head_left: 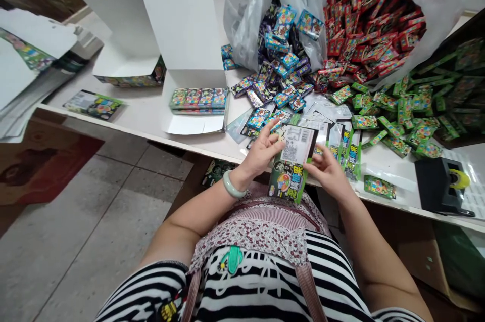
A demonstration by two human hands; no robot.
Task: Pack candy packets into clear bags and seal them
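Note:
Between my two hands is a flat printed pouch [290, 170], black and green with a white label panel at its top, tilted over the table's front edge. My left hand [265, 149] grips its upper left edge, thumb across the label. At the right edge, my right hand [326, 170] pinches the pouch between thumb and curled fingers. Just beyond lie more flat pouches [346, 147], partly overlapping, and small blue candy boxes [258, 118]. What may be inside the held pouch cannot be seen.
Clear bags spill blue and purple boxes [284, 54] and red boxes [373, 18]. Green boxes [405, 109] are heaped at right, near a black tape dispenser [435, 183]. On the left stand an open white carton [193, 79] holding stacked packs and another open carton [125, 59].

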